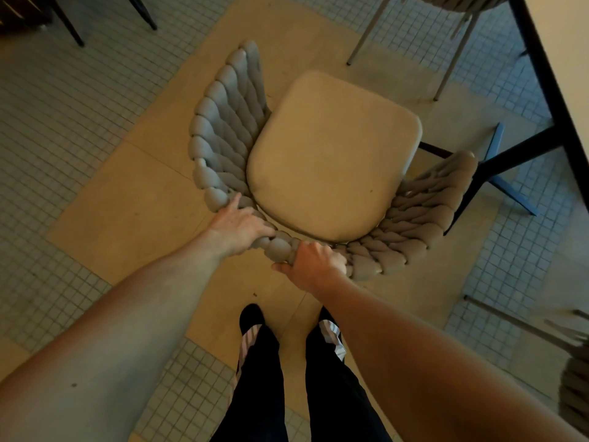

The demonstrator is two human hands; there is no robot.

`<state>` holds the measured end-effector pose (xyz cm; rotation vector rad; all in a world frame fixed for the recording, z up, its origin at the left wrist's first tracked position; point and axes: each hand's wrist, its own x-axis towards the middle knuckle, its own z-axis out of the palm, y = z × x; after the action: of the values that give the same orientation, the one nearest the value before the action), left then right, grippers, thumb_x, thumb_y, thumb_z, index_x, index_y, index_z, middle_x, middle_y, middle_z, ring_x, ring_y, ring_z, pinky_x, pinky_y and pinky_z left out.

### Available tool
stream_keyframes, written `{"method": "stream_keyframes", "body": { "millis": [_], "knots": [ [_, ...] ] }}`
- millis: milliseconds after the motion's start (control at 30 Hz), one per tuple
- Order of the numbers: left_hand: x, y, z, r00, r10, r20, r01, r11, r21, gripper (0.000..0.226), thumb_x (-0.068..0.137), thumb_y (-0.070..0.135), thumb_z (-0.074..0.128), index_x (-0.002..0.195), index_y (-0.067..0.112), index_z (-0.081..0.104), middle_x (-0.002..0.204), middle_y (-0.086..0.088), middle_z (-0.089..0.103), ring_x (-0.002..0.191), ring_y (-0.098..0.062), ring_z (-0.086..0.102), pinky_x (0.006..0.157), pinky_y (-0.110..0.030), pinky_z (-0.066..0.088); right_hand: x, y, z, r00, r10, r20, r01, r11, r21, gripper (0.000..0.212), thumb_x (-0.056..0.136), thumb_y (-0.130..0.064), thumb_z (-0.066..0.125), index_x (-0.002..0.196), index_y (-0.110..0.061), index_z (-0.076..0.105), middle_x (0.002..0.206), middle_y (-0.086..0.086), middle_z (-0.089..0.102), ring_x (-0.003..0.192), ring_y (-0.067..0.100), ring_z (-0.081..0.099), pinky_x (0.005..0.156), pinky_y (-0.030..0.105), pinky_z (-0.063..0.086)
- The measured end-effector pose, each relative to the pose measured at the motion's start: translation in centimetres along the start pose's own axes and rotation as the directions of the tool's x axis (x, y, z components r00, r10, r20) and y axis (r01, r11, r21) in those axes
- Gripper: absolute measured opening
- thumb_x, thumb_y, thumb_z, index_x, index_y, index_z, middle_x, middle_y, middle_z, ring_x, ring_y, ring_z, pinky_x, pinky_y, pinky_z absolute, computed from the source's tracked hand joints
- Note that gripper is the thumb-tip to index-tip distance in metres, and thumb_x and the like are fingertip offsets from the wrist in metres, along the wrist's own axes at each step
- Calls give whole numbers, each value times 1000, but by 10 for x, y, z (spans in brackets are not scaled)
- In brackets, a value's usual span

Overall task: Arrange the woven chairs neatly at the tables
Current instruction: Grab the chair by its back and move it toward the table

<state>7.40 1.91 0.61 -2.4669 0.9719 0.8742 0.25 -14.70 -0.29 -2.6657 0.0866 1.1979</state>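
A grey woven chair (223, 129) with a beige seat cushion (331, 154) stands on the floor directly in front of me, its curved braided backrest nearest to me. My left hand (239, 229) grips the top rim of the backrest, fingers curled over it. My right hand (314, 261) grips the same rim just to the right, thumb under and fingers wrapped round the braid. A table (561, 59) with a pale top and black frame runs along the right edge. Its black leg passes behind the chair's right arm.
A second woven chair's light metal legs (366, 30) stand at the top, beside the table. Dark chair legs (73, 23) are at top left. Another woven chair's edge (573, 387) shows at lower right. A blue strut (497, 148) lies under the table. My feet stand behind the chair.
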Motion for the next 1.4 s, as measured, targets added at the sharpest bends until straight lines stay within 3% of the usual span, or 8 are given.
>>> {"method": "stream_keyframes", "body": {
  "millis": [200, 433, 733, 933, 1033, 1100, 1233, 1400],
  "knots": [
    [4, -4, -3, 997, -75, -1, 75, 997, 5, 39, 94, 16, 58, 130, 33, 53, 119, 6, 64, 125, -26, 49, 116, -68, 10, 6, 3, -1, 993, -93, -68, 91, 995, -44, 68, 91, -77, 47, 126, -18, 54, 122, 5, 66, 115, 31, 62, 95, 51, 42],
    [12, 27, 4, 999, -35, 4, 35, 996, -76, 59, 82, 50, 74, 133, 30, 51, 123, 6, 61, 122, -25, 54, 115, -67, 15, 2, 53, 0, 965, -260, -13, 256, 956, -142, 61, 95, -71, 50, 130, -21, 48, 125, 7, 67, 114, 32, 63, 86, 40, 42],
    [32, 115, -16, 998, 3, -64, -19, 969, -248, 52, 80, 52, 76, 119, 25, 53, 111, 2, 66, 108, -29, 62, 95, -48, 43, -3, 118, -20, 968, -251, 30, 246, 911, -331, 68, 87, -79, 52, 127, -25, 50, 128, 2, 65, 117, 28, 62, 98, 42, 45],
    [42, 155, -28, 993, -64, -102, 32, 958, -284, 46, 84, 46, 75, 117, 20, 56, 103, -1, 68, 99, -26, 66, 84, -42, 47, 3, 150, -35, 971, -224, 80, 235, 862, -449, 80, 79, -87, 53, 136, -31, 49, 134, -4, 62, 125, 24, 57, 107, 44, 37],
    [48, 163, -28, 983, -98, -153, 58, 967, -250, 21, 95, 22, 62, 115, 17, 61, 102, -1, 70, 96, -25, 69, 74, -38, 47, 9, 168, -36, 972, -230, 58, 227, 833, -504, 90, 75, -95, 38, 139, -32, 48, 133, -2, 62, 124, 23, 57, 109, 45, 36],
    [50, 160, -27, 985, -70, -157, 35, 977, -211, 22, 97, 7, 49, 112, 14, 63, 101, -3, 71, 94, -27, 69, 67, -38, 44, 11, 173, -31, 964, -266, 24, 237, 810, -537, 91, 77, -95, 32, 137, -29, 50, 131, 1, 64, 121, 25, 59, 108, 44, 38],
    [46, 154, -30, 993, 16, -115, -33, 988, -151, 29, 96, 1, 43, 103, 10, 70, 104, -9, 70, 98, -30, 67, 76, -41, 51, 5, 170, -26, 953, -302, -33, 228, 782, -580, 86, 83, -90, 31, 134, -24, 53, 128, 3, 66, 118, 27, 61, 104, 41, 41],
    [36, 133, -22, 994, 57, -94, -67, 991, -115, 32, 97, 1, 39, 109, 11, 68, 110, -11, 68, 104, -32, 65, 76, -39, 44, -6, 141, -17, 969, -244, -36, 195, 848, -492, 77, 88, -84, 40, 128, -19, 55, 124, 6, 66, 116, 30, 61, 96, 40, 43]
  ]
}}
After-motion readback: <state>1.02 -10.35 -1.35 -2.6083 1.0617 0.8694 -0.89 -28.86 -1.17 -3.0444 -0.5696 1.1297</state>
